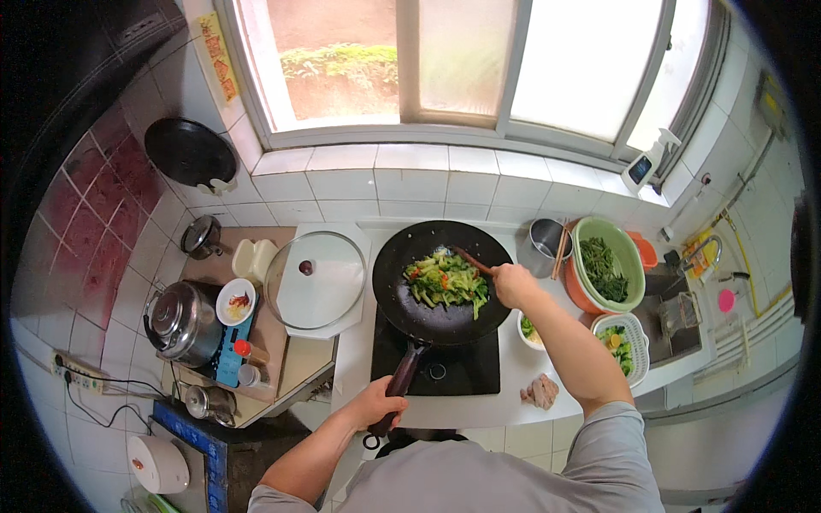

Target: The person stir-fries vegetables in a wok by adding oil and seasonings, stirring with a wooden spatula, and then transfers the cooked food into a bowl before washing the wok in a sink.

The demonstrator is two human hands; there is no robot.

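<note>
My left hand (380,404) is closed around the dark handle (403,378) of a black wok (442,327). The wok sits over a black induction cooktop (436,378) on the white counter. In my right hand (515,286) is a reddish-brown wooden spatula (471,260), its blade end in the food. Chopped green vegetables (449,282) with bits of red and orange lie heaped in the middle of the wok. Just right of the wok, partly behind my right arm, a white bowl (532,343) holds green and pale pieces. A crumpled cloth (542,391) lies near the counter's front edge.
A glass lid (314,314) rests left of the wok. Further left are a steel kettle (183,320), a bowl of seasonings (235,302) and jars. At right stand a steel pot (545,243) with chopsticks, a green basin (632,263) of greens, a white basket (635,353) and the sink (680,333).
</note>
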